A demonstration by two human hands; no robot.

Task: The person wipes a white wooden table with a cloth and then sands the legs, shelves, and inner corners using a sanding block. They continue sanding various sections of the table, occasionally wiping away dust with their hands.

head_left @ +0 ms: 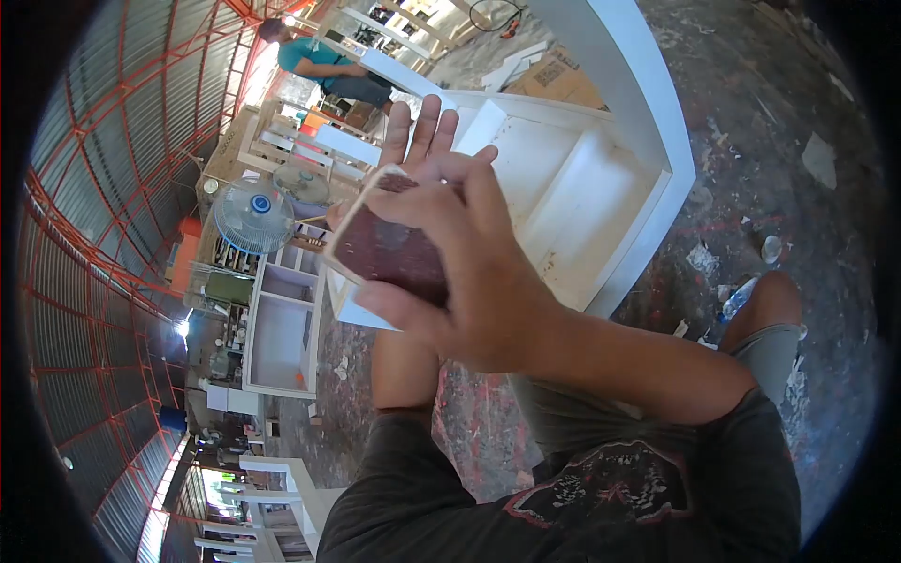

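Observation:
My right hand [497, 272] reaches in from the right with its thumb and fingers around the edges of a dark red block [394, 251] with a pale rim. Behind the block is my left hand [422, 136], palm toward the camera, fingers stretched out and apart. The block and my right hand cover most of the left palm, so contact between palm and block cannot be made out. Just beyond both hands lies a large white frame [648, 84] with a curved edge and a recessed, dusty white panel [544, 178].
A person [314, 66] in a teal shirt stands at the upper left. A blue-centred fan [253, 216] and a white shelf unit [282, 328] are on the left. Cardboard [558, 80] lies behind the frame. Scraps and a plastic bottle [739, 298] lie on the stained floor [713, 206].

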